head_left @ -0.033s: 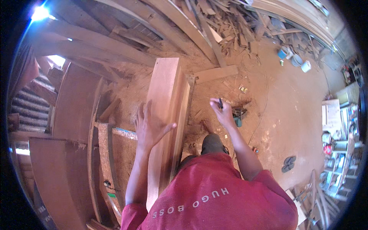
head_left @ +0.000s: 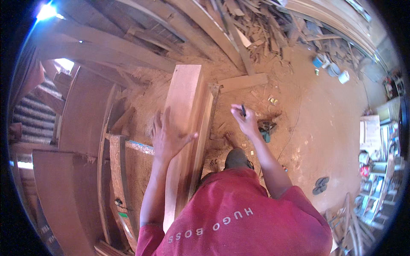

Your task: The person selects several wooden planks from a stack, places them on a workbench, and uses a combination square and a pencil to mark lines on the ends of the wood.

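My left hand [head_left: 168, 137] lies with fingers spread on the top face of a long, thick reddish-brown wooden beam [head_left: 184, 85], its thumb reaching across toward the beam's right edge. Off to the right of the beam, my right hand [head_left: 247, 121] is raised in the air, its fingers closed round a slim black pen-like marker [head_left: 243, 110]. The beam runs from the far middle down toward my body, and my red shirt covers part of its near end. Other planks are stacked along its right side.
A greenish power tool [head_left: 265, 133] stands on the dusty floor beyond my right wrist. Wood offcuts [head_left: 265, 36] pile up at the back, near several small buckets [head_left: 343, 77]. Dark slippers [head_left: 320, 185] lie at right. A wooden frame [head_left: 118, 170] stands left of the beam.
My right hand has shifted slightly to the left and up, still with the marker in it. The left hand stays spread on the beam.
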The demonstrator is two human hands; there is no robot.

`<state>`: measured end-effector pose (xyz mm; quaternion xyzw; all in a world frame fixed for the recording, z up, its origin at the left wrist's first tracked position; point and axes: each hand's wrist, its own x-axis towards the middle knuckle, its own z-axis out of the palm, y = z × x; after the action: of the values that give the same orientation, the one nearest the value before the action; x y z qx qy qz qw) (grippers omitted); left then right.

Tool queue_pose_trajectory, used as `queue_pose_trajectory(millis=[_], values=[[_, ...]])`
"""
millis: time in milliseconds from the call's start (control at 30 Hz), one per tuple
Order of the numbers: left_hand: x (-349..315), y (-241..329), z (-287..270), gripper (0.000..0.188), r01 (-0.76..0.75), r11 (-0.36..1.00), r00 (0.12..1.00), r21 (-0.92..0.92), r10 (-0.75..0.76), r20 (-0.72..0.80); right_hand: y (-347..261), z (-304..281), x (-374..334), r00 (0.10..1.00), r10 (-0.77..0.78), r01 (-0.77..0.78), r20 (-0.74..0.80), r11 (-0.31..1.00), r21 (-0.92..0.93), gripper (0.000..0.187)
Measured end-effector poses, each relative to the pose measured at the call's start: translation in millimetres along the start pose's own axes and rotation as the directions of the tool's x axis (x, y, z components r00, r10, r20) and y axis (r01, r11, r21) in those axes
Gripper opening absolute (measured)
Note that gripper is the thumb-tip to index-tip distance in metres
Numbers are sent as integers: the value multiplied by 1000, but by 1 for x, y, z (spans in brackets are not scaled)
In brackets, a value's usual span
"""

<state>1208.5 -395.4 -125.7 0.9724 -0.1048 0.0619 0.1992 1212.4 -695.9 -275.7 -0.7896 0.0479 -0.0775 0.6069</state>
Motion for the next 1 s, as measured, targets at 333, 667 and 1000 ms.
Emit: queue_pose_trajectory(millis=[333, 667, 1000], values=[[85, 3, 32, 128, 365, 926, 921, -96, -344, 181, -40, 42, 202, 874, -273, 275, 403, 960, 52, 56], [83, 9, 25, 122, 474, 881, 864, -9, -463, 197, -52, 43, 207, 850, -243, 257, 467, 966, 34, 50], [77, 12, 21, 123, 527, 850, 829, -2, -514, 222, -47, 49, 208, 821, -184, 153, 541, 983, 102, 46]])
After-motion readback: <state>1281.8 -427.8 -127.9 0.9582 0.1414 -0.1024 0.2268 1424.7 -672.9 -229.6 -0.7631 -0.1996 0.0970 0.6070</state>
